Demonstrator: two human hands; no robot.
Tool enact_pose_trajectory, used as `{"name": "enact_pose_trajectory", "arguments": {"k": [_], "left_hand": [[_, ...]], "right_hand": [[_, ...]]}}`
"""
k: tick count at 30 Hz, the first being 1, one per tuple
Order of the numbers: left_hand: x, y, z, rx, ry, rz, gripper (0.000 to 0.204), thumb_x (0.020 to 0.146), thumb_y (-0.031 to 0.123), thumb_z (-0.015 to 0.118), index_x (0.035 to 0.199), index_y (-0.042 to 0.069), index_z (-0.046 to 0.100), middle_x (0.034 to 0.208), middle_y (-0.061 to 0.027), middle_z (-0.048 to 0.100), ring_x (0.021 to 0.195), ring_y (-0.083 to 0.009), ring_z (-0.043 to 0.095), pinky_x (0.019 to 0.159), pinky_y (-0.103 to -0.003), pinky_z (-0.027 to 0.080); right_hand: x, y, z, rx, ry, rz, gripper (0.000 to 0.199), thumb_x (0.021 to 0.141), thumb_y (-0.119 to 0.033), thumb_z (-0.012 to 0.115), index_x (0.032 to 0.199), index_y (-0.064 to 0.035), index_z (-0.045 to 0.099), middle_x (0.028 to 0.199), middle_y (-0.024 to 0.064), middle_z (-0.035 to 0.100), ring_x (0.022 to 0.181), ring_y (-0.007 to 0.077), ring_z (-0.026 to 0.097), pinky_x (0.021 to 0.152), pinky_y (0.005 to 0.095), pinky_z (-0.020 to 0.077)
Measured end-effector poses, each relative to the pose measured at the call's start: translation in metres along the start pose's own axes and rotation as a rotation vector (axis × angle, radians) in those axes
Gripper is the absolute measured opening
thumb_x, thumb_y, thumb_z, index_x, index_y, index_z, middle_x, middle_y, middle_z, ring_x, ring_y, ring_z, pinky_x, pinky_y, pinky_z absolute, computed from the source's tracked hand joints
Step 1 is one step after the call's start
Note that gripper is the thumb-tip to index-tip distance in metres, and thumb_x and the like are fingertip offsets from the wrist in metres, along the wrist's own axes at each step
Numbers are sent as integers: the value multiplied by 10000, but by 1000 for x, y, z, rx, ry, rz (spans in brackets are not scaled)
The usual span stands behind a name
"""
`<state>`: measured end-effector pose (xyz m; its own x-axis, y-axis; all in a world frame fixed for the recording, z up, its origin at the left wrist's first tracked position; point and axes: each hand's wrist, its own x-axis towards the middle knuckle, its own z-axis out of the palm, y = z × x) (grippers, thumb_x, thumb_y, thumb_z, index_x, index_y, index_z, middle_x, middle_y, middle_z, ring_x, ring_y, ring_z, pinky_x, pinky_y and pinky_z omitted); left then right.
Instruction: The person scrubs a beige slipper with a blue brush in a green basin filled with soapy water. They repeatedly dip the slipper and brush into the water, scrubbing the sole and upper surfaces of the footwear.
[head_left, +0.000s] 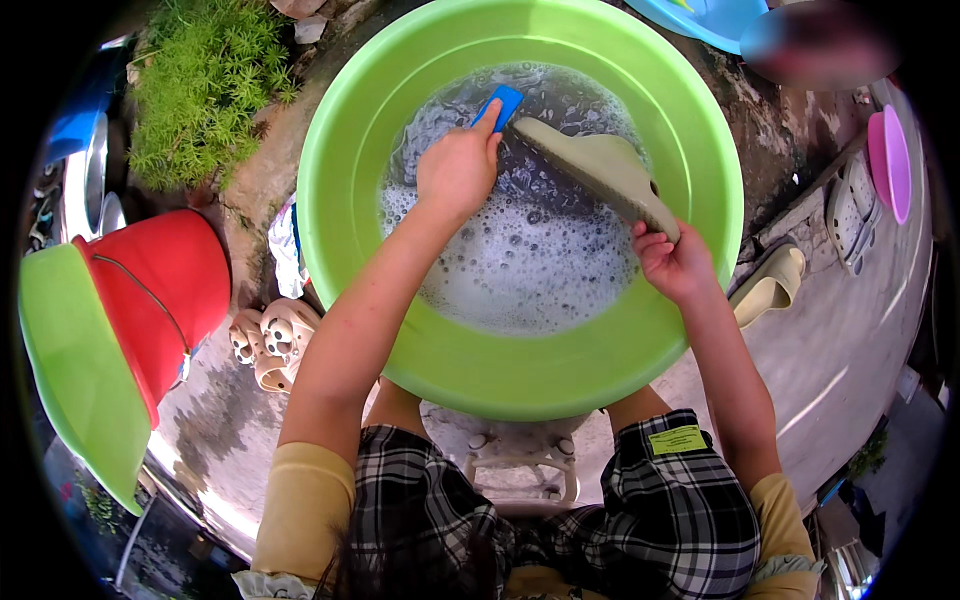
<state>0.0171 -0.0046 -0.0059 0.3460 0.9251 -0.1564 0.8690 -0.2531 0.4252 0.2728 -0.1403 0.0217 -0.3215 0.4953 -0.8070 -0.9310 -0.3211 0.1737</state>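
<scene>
Over sudsy basin (360, 120), right hand (672, 262) grips beige sandal (600, 170); left hand (458, 168) clasps blue brush (502, 103).

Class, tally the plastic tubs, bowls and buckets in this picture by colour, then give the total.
Green: 2, the big basin and a tub
Red: 1, bucket
Blue: 1, bowl
Pink: 1, bowl
Total: 5

Outdoor yard of a home, used for washing by hand. Bare concrete ground (850, 340), wet in patches, with a clump of green plants (200, 85) growing at the edge. Big green plastic basin (350, 110) of soapy water sits on the ground; red bucket (165, 290), other plastic basins (890, 160) and sandals (770, 285) lie around it.
</scene>
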Motion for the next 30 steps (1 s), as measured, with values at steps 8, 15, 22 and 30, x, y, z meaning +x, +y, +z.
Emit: {"name": "enact_pose_trajectory", "arguments": {"k": [8,15,22,30], "left_hand": [[-9,-19,17,-707,42,-281,398,932,177,486,1310,53,457,797,23,563,676,-44,433,657,-219,404],[-70,64,-10,-546,-113,302,417,879,131,574,1287,186,509,768,-65,622,580,-158,515,561,-281,423],[-20,38,-17,-344,-92,-4,376,903,215,518,1279,222,503,587,-137,528,499,-258,512,526,-345,425],[-23,31,-2,-296,-48,57,408,909,225,513,1313,206,462,613,-153,563,550,-322,554,550,-398,446]], "right_hand": [[1,4,6,-90,-2,-45,260,912,-123,364,995,109,449,799,174,536,558,143,499,426,192,455],[0,6,1,-34,25,-60,247,911,-119,364,993,98,447,785,172,539,553,134,495,405,186,434],[-2,6,2,-136,93,-119,230,910,-117,370,974,89,449,761,155,527,528,118,476,377,172,403],[2,7,6,-195,118,-114,223,900,-115,379,933,91,459,745,153,525,504,114,465,352,173,386]]}}
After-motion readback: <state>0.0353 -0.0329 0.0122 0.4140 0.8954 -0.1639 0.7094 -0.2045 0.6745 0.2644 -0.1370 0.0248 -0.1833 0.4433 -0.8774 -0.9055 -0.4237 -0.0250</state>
